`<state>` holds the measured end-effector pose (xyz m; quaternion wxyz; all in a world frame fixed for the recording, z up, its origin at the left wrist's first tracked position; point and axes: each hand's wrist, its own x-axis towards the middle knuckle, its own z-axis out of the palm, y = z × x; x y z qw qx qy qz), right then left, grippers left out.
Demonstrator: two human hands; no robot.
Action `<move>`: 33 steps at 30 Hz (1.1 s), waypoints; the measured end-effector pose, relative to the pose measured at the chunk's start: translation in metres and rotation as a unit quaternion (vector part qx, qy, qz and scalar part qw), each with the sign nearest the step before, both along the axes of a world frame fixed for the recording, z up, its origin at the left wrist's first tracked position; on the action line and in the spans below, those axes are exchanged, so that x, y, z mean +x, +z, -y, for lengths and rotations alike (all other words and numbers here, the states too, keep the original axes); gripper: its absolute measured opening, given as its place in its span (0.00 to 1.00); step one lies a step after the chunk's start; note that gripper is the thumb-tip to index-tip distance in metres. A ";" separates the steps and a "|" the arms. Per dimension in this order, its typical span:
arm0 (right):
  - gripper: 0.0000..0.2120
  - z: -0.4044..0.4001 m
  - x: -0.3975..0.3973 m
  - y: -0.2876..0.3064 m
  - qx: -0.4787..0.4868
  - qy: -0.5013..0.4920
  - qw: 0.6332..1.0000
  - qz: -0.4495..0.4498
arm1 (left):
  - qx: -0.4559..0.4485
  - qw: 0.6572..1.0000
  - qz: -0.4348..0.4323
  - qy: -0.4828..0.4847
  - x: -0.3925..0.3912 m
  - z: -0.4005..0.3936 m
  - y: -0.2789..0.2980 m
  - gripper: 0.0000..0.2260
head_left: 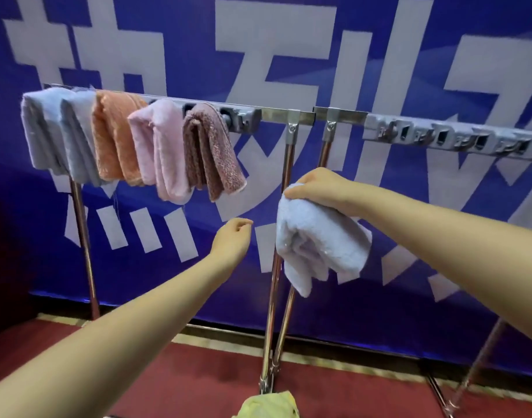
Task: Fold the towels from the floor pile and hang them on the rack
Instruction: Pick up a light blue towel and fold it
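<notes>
Yellow cloth (269,404) pokes in at the bottom edge, lying on the red floor (198,384) by the foot of the rack's middle legs. Both bare forearms reach forward over it. Right hand (316,188) grips the top of a folded pale blue towel (319,239), fingers curled over the bunched upper edge; the towel hangs free below the hand, in front of the rack's middle legs and below the bar, not touching it. Left hand (233,236) is just beside the towel's left edge, holding nothing, fingers loosely curled.

On the rack (284,116), the left half of the bar carries five folded towels side by side: blue towel (40,128) at the far left end, grey towel (77,137), orange towel (115,134), pink towel (163,149) and brown towel (210,149) nearest the middle. The bar's right half is bare. Behind stands a blue banner (439,297) with large white characters.
</notes>
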<state>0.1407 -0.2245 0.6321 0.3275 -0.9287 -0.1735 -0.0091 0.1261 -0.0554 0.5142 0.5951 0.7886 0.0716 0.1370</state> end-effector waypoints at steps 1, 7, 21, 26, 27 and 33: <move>0.15 -0.005 0.009 0.009 -0.012 -0.004 1.000 0.003 | -0.005 0.999 0.027 -0.019 0.004 0.003 0.013 0.12; 0.16 -0.029 0.047 0.068 -0.015 -0.019 1.000 0.014 | -0.060 0.991 0.098 -0.069 0.030 0.000 0.087 0.12; 0.11 -0.117 0.092 0.145 0.062 0.011 0.995 0.073 | -0.251 0.959 0.117 -0.065 0.067 -0.056 0.113 0.16; 0.16 -0.131 0.113 0.141 0.061 0.014 0.997 0.035 | -0.275 0.950 0.144 -0.042 0.080 -0.057 0.102 0.15; 0.17 -0.131 0.118 0.139 0.057 0.012 0.998 0.035 | -0.277 0.948 0.154 -0.039 0.081 -0.057 0.100 0.15; 0.09 -0.100 0.132 0.112 0.029 -0.084 0.996 0.028 | -0.246 0.956 0.153 -0.040 0.090 -0.053 0.099 0.14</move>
